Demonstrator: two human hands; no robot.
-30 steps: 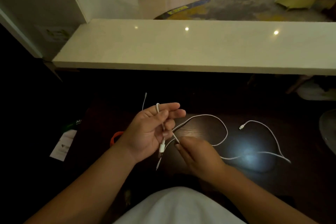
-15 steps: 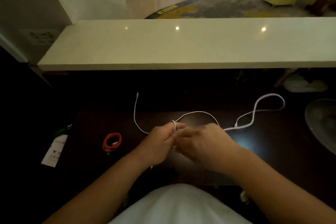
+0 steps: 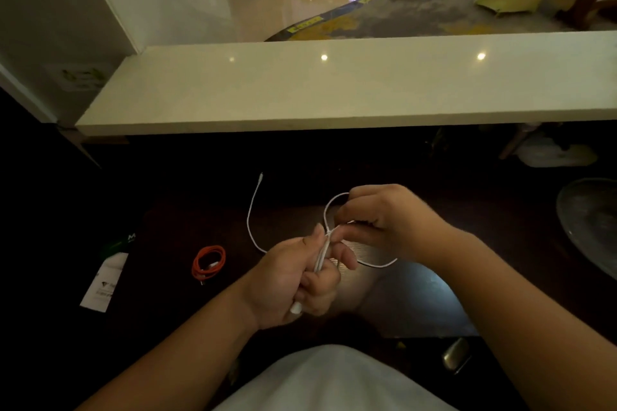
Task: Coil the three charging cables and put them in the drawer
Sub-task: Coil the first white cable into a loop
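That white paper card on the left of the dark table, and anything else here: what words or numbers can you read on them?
"M": a single white letter on the dark green packet, the rest hidden in shadow.
White paper card: a small logo and lines of print, too blurred to read.
Yellow strips on the dark floor edging: markings too small to read.
White wall sticker with green marks: unreadable.

Both forearms bare from the lower frame edge up to the fingers; no sleeves, watch, bracelet or rings visible. Left hand [image 3: 293,280] and right hand [image 3: 384,227] ungloved, nails short and unpainted. Below the fingers, at bottom centre, a pale white garment [image 3: 334,380] covers the torso.
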